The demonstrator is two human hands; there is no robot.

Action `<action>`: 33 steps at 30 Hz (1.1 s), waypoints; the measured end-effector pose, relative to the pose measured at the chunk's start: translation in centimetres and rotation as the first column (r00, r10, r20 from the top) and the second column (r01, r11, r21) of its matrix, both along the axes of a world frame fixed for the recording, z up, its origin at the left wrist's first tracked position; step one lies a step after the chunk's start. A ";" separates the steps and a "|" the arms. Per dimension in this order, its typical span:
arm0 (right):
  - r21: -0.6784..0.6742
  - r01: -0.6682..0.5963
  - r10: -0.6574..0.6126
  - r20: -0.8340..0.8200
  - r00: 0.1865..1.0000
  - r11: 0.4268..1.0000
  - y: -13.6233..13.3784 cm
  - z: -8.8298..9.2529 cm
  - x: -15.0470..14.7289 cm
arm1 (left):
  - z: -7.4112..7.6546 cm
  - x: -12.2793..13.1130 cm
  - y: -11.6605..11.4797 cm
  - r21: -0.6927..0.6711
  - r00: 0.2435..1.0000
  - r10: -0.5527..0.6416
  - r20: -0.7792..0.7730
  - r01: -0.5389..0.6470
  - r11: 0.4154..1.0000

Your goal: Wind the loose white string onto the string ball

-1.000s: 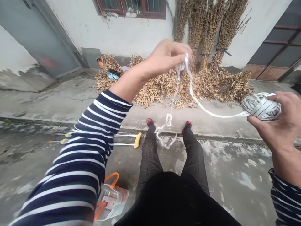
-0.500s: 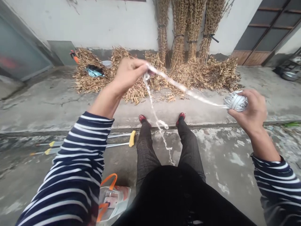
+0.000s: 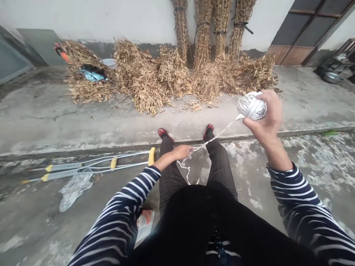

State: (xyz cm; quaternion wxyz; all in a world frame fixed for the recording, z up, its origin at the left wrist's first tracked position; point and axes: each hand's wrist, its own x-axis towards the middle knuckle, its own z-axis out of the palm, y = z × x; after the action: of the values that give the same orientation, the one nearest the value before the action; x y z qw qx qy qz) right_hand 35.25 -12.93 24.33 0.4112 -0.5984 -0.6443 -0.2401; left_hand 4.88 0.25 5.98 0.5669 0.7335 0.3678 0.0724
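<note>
My right hand (image 3: 267, 114) grips a ball of white cord (image 3: 252, 106), thumb below and fingers above it, out to the right. From the ball a twisted white strand (image 3: 222, 132) runs down and left to my left hand (image 3: 183, 152). That hand is closed on the strand, low between my knees and somewhat blurred. The loose end of the cord (image 3: 189, 171) dangles crookedly below it, over the concrete between my legs.
Dried plant bundles (image 3: 203, 44) lean on the white wall, with heaps of dry stalks (image 3: 149, 81) at their foot. Crutches (image 3: 97, 164) and a plastic sheet (image 3: 74, 190) lie left. A bag (image 3: 144, 223) is beside my left leg. A metal basin (image 3: 332, 77) stands far right.
My left hand has dropped from chest height to between my knees, still on the strand. My right hand has shifted left with the ball. More of the crutches and the plastic sheet now show.
</note>
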 end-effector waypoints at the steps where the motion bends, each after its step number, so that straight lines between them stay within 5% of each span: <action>1: -0.015 -0.030 0.030 0.001 1.000 0.999 0.5 -0.1 -1.0 | -0.1 1.3 -0.8 -0.001 0.997 0.053 0.049 -0.053 0.999; 7: -0.107 -0.093 0.091 -0.032 0.995 0.990 3.5 -2.3 -5.7 | 4.8 6.7 -3.8 -0.250 0.807 0.180 0.563 -0.041 0.967; 10: -0.139 -0.087 0.082 -0.045 0.996 0.986 4.6 -3.7 -6.2 | 7.0 6.5 -4.9 -0.301 0.748 0.238 0.619 -0.054 0.952; 14: -0.173 -0.091 0.078 -0.080 0.994 0.981 5.3 -5.3 -5.3 | 7.8 4.4 -6.5 -0.376 0.744 0.239 0.624 0.018 0.926; 20: -0.224 -0.131 0.107 -0.118 0.987 0.966 4.9 -6.6 -4.6 | 6.6 2.7 -6.9 -0.442 0.783 0.245 0.572 0.043 0.896; 26: -0.223 -0.152 0.127 -0.122 0.984 0.963 4.7 -5.9 -4.1 | 2.2 1.1 -5.7 -0.411 0.880 0.322 0.349 -0.165 0.897; 30: -0.098 -0.147 0.137 -0.102 0.985 0.984 4.7 -5.8 -3.4 | 0.2 -1.0 -6.6 -0.491 0.849 0.297 0.437 -0.051 0.869; 33: -0.104 -0.127 0.116 -0.111 0.987 0.986 4.5 -6.1 -4.0 | 0.4 -0.9 -6.9 -0.469 0.855 0.239 0.461 0.006 0.883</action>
State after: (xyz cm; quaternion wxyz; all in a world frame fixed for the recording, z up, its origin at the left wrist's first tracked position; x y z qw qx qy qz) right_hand 31.29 -8.38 18.26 0.4245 -0.5916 -0.6695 -0.1466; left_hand 3.98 -6.63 6.34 0.7929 0.5109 0.2577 0.2097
